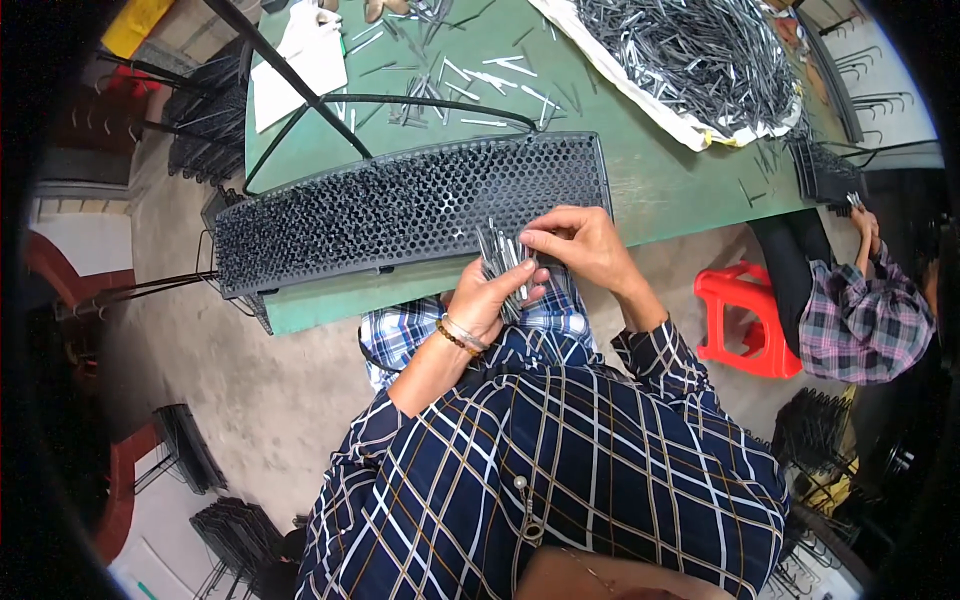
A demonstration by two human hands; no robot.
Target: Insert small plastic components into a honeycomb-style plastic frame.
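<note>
My left hand [490, 300] is closed round a bunch of thin grey metal strips [502, 262], which stick up past its fingers. Just right of the bunch's upper ends, my right hand [585, 248] has thumb and fingertips pinched together; whatever is between them is too small to make out. Both hands are at the near edge of a long black perforated panel [420, 205] lying tilted on the green table. Its left and middle holes look densely filled with dark pieces, while the right end shows bare holes.
Loose strips [500, 80] are scattered on the green table [650, 190], beside a white cloth [300, 65]. A white sack [690, 130] heaped with strips lies far right. Black rods [310, 95] rise over the panel. A red stool [745, 320] and a co-worker [865, 320] are at right.
</note>
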